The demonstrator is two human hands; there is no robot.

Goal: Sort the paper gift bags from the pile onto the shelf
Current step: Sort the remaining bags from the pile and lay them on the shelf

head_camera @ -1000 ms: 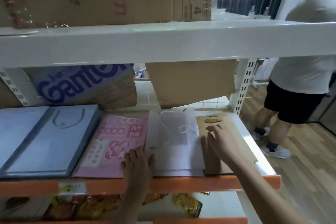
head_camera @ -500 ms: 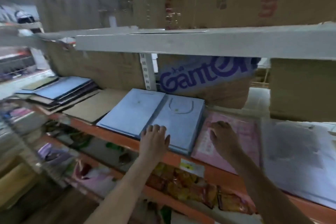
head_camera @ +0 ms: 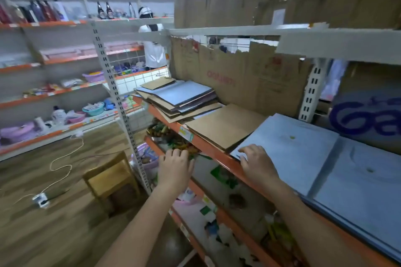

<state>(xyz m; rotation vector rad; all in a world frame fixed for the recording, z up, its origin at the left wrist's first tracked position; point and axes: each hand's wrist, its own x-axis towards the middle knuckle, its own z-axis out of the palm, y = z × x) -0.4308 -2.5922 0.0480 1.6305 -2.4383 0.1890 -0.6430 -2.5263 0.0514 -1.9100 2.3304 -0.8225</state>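
Note:
A mixed pile of flat brown and blue paper gift bags [head_camera: 180, 98] lies at the far left end of the orange-edged shelf [head_camera: 208, 147]. Beside it sits a stack of brown bags [head_camera: 225, 125], then two stacks of blue bags [head_camera: 299, 147] to the right. My right hand [head_camera: 257, 163] rests on the front left corner of the nearer blue stack, fingers bent over its edge. My left hand [head_camera: 174, 169] hovers in front of the shelf edge, below the brown stack, fingers loosely curled and holding nothing.
Torn cardboard sheets [head_camera: 238, 80] line the back of the shelf. A wooden stool [head_camera: 110, 180] stands on the floor at left, near a white cable and power strip [head_camera: 41, 199]. Lower shelves hold packaged goods. A person in white [head_camera: 153, 50] stands behind the far shelving.
My view has swung left along the shelf, from the pink and white bags to the blue and brown stacks. Both hands moved left; the right one now rests on the blue stack's corner.

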